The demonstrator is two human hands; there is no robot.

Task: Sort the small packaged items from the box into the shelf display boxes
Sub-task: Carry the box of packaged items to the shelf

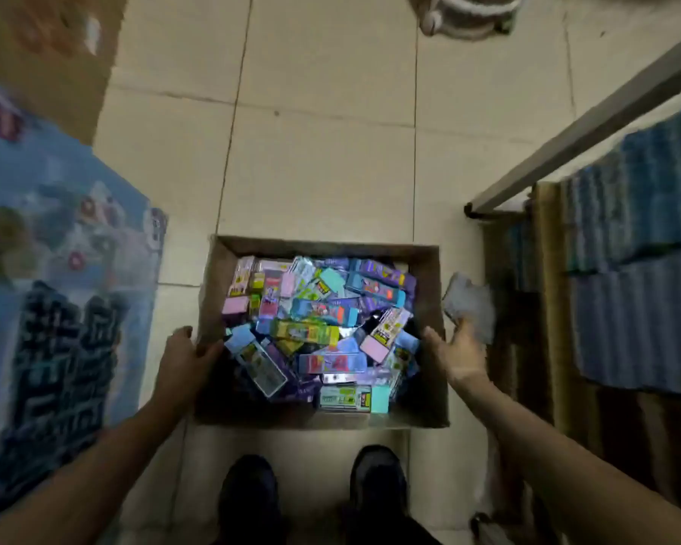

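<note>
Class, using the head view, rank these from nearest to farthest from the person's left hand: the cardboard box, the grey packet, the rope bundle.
1. cardboard box: the left hand grips its left wall.
2. grey packet: across the box, held in the right hand.
3. rope bundle: on the floor, at the frame's top edge.

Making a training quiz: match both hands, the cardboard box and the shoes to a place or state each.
Things: 1 left hand; 2 right hand; 3 cardboard box; 4 shoes.
States: A on the tiled floor, full of packets; B holds a grey-blue packet; C dark, nearest the camera; D grips the box's left wall.
Pairs: 1-D, 2-B, 3-A, 4-C.
</note>
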